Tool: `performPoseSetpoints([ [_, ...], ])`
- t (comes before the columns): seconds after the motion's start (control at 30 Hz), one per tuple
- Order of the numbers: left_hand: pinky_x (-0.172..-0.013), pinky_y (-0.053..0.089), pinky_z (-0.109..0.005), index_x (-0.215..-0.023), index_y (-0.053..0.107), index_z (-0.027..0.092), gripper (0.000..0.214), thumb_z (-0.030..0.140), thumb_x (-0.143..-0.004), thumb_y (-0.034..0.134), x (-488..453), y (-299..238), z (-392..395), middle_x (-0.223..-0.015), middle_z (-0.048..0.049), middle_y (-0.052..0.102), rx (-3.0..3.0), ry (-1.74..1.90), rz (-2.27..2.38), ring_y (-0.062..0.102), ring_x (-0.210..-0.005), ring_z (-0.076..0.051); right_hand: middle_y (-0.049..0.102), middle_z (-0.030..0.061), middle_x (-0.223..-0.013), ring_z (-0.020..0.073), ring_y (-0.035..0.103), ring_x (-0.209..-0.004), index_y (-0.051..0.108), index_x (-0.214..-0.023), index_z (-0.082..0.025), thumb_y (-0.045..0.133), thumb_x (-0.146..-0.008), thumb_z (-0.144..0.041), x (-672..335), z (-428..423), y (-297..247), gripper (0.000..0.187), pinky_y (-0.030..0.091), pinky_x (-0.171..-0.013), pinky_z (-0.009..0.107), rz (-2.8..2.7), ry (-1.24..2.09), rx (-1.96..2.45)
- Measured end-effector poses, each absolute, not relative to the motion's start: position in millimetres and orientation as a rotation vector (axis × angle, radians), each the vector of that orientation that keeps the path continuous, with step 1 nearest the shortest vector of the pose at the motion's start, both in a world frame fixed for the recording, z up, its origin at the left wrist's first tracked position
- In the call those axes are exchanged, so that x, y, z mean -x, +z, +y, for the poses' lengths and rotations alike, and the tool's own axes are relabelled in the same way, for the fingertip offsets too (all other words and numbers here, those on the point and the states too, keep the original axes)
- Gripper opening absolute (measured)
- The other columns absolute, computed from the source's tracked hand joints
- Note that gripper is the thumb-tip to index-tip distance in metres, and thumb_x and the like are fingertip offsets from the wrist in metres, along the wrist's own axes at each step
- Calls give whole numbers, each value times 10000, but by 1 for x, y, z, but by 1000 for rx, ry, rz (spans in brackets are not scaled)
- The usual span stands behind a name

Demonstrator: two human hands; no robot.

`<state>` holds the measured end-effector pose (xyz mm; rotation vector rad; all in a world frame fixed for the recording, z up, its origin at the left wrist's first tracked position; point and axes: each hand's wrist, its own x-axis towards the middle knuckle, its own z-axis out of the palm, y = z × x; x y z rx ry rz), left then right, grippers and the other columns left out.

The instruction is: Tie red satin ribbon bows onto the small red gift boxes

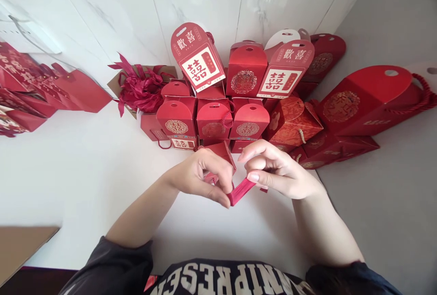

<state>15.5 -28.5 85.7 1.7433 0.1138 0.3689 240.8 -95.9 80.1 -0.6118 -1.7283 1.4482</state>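
A short stretch of dark red ribbon (242, 191) spans the gap between my two hands above the white table. My left hand (203, 173) pinches its left end between thumb and fingers. At the other end, my right hand (278, 170) grips it with thumb against curled fingers. A small bit of red hangs below the right hand. Just behind the left hand is a red gift box (221, 150), partly hidden by it. I cannot tell whether the ribbon touches that box.
Stacked red gift boxes (175, 119) line the marble-patterned wall. A bundle of crumpled red ribbons (141, 88) sits in a brown box at their left. Red paper bags (80, 90) lie far left. Large red boxes (362, 104) stand right, and brown cardboard (23, 249) is at lower left.
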Motion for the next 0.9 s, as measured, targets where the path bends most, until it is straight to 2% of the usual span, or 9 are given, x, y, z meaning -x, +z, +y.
performPoseSetpoints([
  [0.23, -567, 496, -316, -593, 727, 253, 218, 357, -534, 910, -5, 85, -20, -568, -59, 653, -1667, 220, -1, 594, -518, -170, 364, -87, -595, 83, 400, -521, 503, -1140, -223, 531, -972, -248, -255, -88, 76, 173, 398, -534, 209, -1745, 1437, 651],
  [0.37, -594, 518, -308, -588, 724, 266, 164, 298, -584, 885, 12, 90, -5, -554, -58, 656, -1729, 129, -96, 625, -514, -175, 441, -53, -627, 107, 473, -554, 516, -1171, -236, 551, -958, -298, -282, -99, 94, 225, 454, -529, 225, -1775, 1243, 998],
  [0.47, -588, 515, -312, -580, 728, 264, 183, 322, -555, 900, 28, 99, 6, -511, -50, 637, -1795, 65, -40, 629, -508, -184, 550, -8, -695, 138, 551, -596, 538, -1184, -240, 525, -957, -386, -305, -110, 108, 270, 506, -532, 255, -1814, 1115, 1371],
  [0.6, -584, 504, -288, -652, 743, 237, 112, 309, -696, 816, 38, 113, 13, -570, -50, 669, -1889, 64, 269, 637, -567, -173, 666, 26, -747, 179, 637, -614, 629, -1046, -249, 458, -961, -415, -328, -118, 107, 254, 510, -562, 309, -1951, 862, 1855],
  [0.7, -583, 483, -244, -720, 722, 198, 133, 314, -786, 736, 34, 116, 9, -614, -20, 670, -1904, 94, 615, 617, -589, -134, 704, 30, -717, 228, 670, -625, 659, -1000, -254, 505, -922, -365, -330, -117, 99, 206, 497, -597, 360, -1956, 614, 2195],
  [0.8, -625, 485, -228, -803, 719, 180, 169, 346, -816, 691, 19, 108, 1, -701, -12, 683, -1894, 111, 758, 630, -666, -130, 738, 84, -927, 303, 697, -871, 645, -1107, -235, 537, -912, -391, -308, -110, 95, 272, 520, -748, 424, -2023, 437, 2076],
  [0.9, -642, 482, -233, -868, 734, 182, 195, 359, -837, 660, 1, 98, -11, -788, -25, 715, -1944, 163, 728, 647, -718, -143, 662, 99, -1223, 273, 615, -1135, 623, -1153, -213, 468, -968, -399, -269, -98, 93, 304, 460, -973, 403, -2021, 443, 1611],
])
